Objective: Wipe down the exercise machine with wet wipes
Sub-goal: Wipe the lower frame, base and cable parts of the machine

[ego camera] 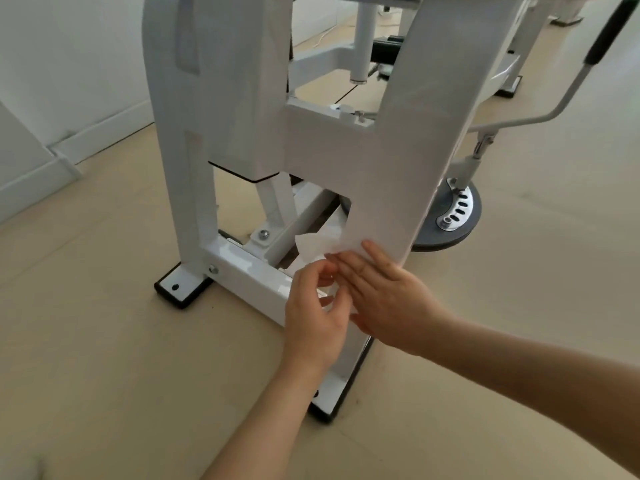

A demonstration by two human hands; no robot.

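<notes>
A white exercise machine frame [346,150] stands on the floor in front of me, with two uprights, a crossbar and a low base bar. A white wet wipe [317,245] hangs against the lower part of the right upright. My left hand [317,306] pinches the wipe's lower part with curled fingers. My right hand [384,292] lies beside it with straight fingers touching the wipe and the upright. Part of the wipe is hidden between my hands.
Black-edged foot plates [181,289] sit on the beige floor at the frame's base. A dark round disc with a slotted metal plate [453,216] lies behind the right upright. A lever with a black grip [602,39] rises at the right. White wall and skirting [97,133] at the left.
</notes>
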